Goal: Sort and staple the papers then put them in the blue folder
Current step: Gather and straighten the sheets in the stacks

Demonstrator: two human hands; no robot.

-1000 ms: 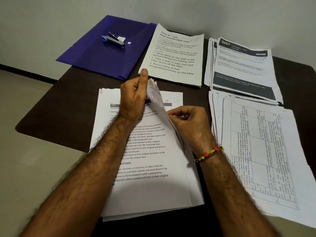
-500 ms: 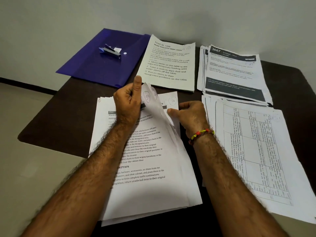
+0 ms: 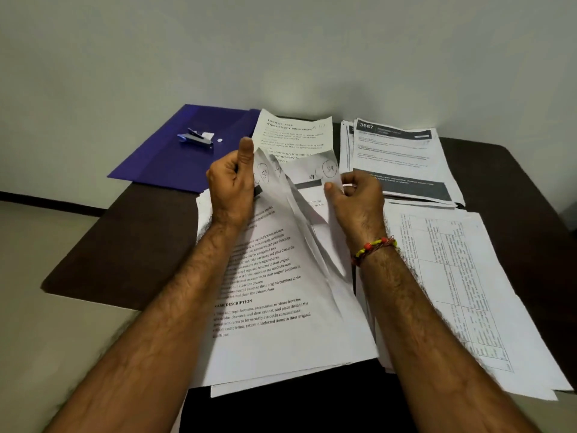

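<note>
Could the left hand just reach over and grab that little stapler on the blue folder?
Probably yes: nothing stands between the left hand and the stapler on the blue folder. But it grips lifted sheets and must let go first.

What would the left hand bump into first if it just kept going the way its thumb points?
Probably the sheet headed "Wipe balcony table clean", lying just beyond the left hand. The blue folder lies further left. Depth is hard to judge.
</note>
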